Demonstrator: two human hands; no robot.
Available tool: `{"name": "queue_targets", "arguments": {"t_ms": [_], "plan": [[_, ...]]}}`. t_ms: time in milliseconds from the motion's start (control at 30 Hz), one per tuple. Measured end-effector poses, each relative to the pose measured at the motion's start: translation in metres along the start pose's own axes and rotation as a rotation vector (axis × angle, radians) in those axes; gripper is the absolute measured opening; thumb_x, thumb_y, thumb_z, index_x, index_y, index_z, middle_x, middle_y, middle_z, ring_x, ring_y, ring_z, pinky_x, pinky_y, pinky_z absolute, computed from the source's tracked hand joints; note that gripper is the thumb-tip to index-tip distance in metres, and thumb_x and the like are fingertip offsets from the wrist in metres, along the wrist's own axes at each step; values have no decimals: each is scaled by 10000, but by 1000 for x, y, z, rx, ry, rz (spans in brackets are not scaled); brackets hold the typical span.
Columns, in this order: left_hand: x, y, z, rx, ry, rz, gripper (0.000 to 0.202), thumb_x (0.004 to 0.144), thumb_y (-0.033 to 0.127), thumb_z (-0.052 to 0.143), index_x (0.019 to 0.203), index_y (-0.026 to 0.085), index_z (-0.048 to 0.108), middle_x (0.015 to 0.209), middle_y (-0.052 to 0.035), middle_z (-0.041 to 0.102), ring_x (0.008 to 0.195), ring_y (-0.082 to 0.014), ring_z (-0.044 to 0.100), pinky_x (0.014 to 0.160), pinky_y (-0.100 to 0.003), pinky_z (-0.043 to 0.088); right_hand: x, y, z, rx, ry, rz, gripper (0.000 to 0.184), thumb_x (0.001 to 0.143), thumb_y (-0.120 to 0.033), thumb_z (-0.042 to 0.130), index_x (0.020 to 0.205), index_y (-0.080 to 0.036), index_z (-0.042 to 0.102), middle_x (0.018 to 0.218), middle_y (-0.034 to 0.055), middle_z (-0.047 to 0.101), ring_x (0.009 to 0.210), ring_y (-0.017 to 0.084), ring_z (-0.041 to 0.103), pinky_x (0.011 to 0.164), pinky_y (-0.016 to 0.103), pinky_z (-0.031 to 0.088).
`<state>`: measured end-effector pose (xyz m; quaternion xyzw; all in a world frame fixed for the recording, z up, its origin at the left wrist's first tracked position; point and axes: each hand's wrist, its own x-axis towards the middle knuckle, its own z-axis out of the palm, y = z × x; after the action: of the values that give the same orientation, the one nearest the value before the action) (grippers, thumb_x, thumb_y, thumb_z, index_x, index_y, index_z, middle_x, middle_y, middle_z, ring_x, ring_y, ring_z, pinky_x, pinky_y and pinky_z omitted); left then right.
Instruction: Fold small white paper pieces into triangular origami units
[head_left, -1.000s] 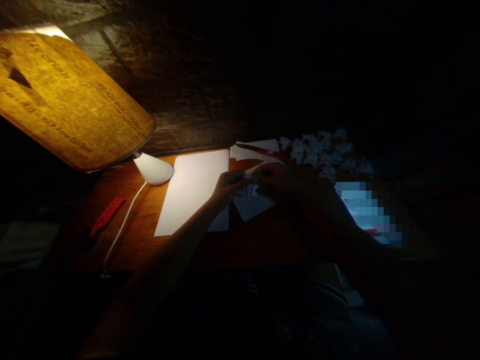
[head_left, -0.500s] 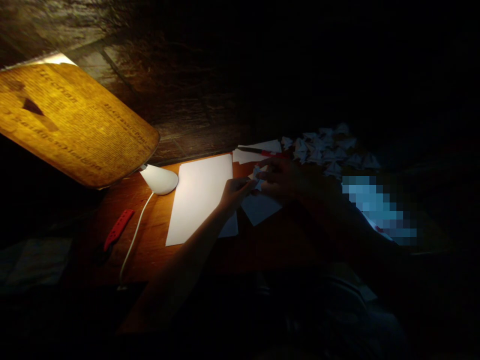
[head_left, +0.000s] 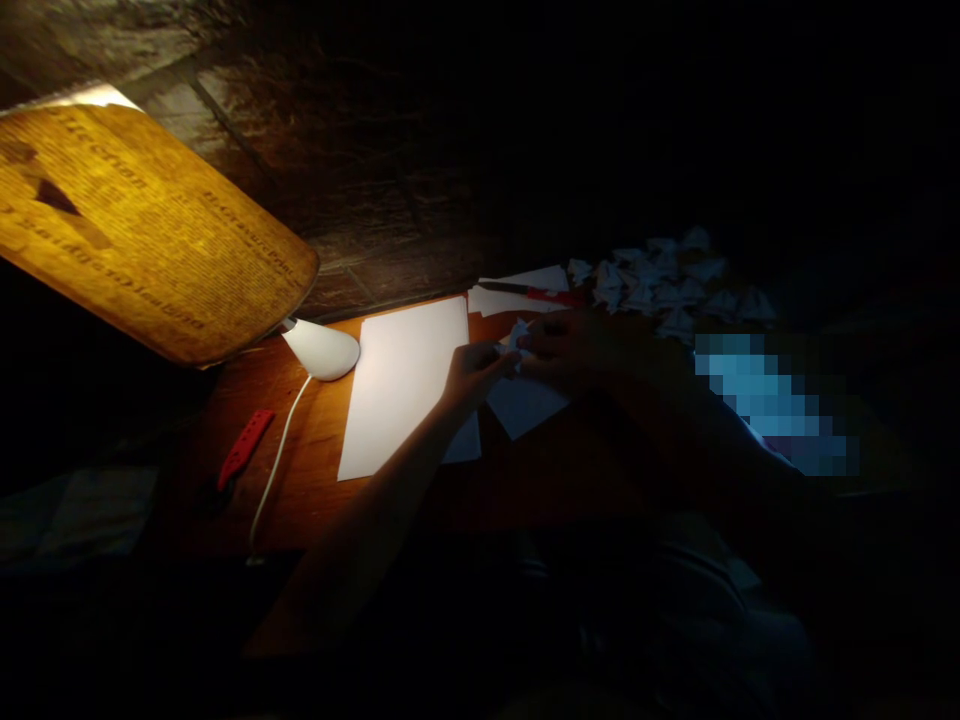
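A small piece of folded white paper is held between my two hands, above the wooden table. My left hand pinches its near left side with thumb and fingers. From the right, my right hand has its fingers closed on the same paper; deep shadow hides most of that hand. Beneath them lies a loose white sheet. Left of it, under the lamp light, rests a larger stack of white paper, partly covered by my left forearm.
A lamp with a printed yellow shade and white base stands at left, its cord running forward. Near it lies a red power strip. Several folded paper pieces, a red-and-black tool and a glowing blurred screen are farther right.
The view has shifted slightly. My right hand has turned a little over the folded paper, which shows at a different angle. Both hands keep their hold on it.
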<state>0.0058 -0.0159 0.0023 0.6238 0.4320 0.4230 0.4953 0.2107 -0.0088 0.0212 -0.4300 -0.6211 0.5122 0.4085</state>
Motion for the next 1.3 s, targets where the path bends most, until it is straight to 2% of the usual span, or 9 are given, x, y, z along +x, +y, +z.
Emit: {"name": "queue_targets", "arguments": {"t_ms": [167,333,500,600,733,933,1000,1100,1300], "plan": [[2,-3,-3,-28,-1,17,408,791,494,897,652,161,704,611,-18,682,558,-90,584,545,-233,421,1,6,-3,138,-53,81,417,715,-545,920,728,-208,674,687,-2,647,632,128,549,559,264,430],[2,-4,-8,-16,-80,-3,315,789,396,885,672,156,718,616,-24,674,552,-95,582,528,-237,401,-1,2,-6,119,-134,88,396,705,-493,951,695,-218,667,660,-3,640,665,152,597,566,273,459],[2,-3,-10,1,-104,-23,356,745,422,914,661,157,691,584,-10,631,511,-88,539,489,-234,358,-3,1,2,102,-116,40,360,749,-386,940,655,-227,630,644,-8,611,691,162,600,586,283,465],[3,-2,-6,-10,-26,39,393,762,433,890,610,173,638,578,-1,608,526,-87,527,502,-232,371,-1,5,6,143,-68,45,369,744,-368,940,644,-228,613,633,-23,576,670,151,576,593,288,476],[6,0,-5,-69,46,111,481,753,466,914,563,184,574,572,19,558,540,-79,505,522,-228,375,0,8,11,285,-10,83,373,718,-395,946,671,-223,619,681,-22,624,660,137,582,631,304,542],[10,-2,-8,-159,6,59,603,704,638,941,613,176,565,588,37,539,520,-63,466,489,-209,326,-1,11,19,383,-15,41,429,661,-504,964,775,-217,666,743,-17,676,681,152,631,666,334,566],[10,-2,-8,-160,27,61,587,695,653,944,664,173,606,616,28,579,548,-73,513,511,-207,376,0,12,21,351,6,-1,431,675,-536,943,790,-214,680,759,-13,684,693,152,627,685,335,552],[11,-1,-8,-145,86,79,514,686,585,975,753,167,683,691,-4,672,632,-102,621,597,-224,484,2,13,21,251,42,-55,428,665,-545,924,741,-216,661,738,-12,672,694,153,603,684,324,511],[11,-1,-11,-113,169,65,465,626,474,1016,672,166,670,646,-6,680,593,-100,629,597,-240,510,4,15,18,70,101,-105,366,733,-521,865,698,-223,654,705,-8,641,668,150,545,626,302,413]]}}
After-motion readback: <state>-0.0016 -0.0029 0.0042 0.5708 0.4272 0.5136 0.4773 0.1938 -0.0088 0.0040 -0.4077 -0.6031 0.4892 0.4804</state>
